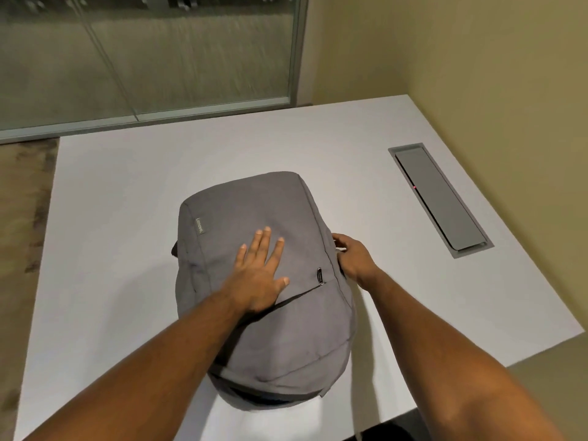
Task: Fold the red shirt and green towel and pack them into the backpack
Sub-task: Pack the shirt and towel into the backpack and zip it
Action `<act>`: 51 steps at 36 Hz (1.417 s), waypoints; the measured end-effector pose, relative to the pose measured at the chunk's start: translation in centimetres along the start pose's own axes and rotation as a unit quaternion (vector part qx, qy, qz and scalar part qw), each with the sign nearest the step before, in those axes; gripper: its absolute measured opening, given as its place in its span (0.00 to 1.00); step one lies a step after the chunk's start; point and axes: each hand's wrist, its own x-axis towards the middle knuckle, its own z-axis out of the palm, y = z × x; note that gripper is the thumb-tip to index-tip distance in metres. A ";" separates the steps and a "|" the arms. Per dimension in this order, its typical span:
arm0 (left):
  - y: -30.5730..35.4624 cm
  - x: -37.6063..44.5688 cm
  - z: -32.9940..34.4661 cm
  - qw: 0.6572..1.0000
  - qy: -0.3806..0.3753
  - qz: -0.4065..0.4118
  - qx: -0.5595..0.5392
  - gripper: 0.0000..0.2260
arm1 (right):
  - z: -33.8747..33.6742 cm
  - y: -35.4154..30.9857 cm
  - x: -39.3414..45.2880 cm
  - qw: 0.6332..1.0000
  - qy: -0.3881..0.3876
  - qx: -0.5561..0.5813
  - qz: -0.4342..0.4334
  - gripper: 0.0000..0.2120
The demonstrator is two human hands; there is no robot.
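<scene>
Here, a grey backpack (254, 249) is laid front-up on the white table (127, 173), bulging and full. The left hand (259, 275) is pressed flat on its front panel, fingers straight and spread. The right hand (351, 254) is curled at the pack's right edge, something small and pale pinched there. A closed front-pocket zipper pull (319, 276) is seen between the hands. A grey cable hatch (440, 198) is set into the table, well apart.

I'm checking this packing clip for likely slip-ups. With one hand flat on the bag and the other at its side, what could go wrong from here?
1. The right hand pinches something small at the side seam of the bulging grey fabric backpack, probably a zipper pull; taut fabric could jam it.
2. The left hand only presses flat, so the backpack might slide on the smooth white table.
3. Neither shirt nor towel shows, so packing cannot be confirmed.
</scene>
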 end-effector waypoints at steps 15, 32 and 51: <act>0.2 0.2 0.5 1.000 -0.004 -0.016 0.005 0.38 | -0.9 2.3 -0.7 0.910 0.024 -0.410 -0.060 0.08; 0.4 0.5 0.4 0.999 -0.018 -0.027 0.012 0.38 | -0.5 6.3 -10.2 0.875 0.001 -0.482 -0.050 0.07; 0.8 0.1 -0.4 0.999 -0.037 -0.025 -0.003 0.37 | 5.2 5.6 -22.4 0.875 0.012 -0.483 0.041 0.15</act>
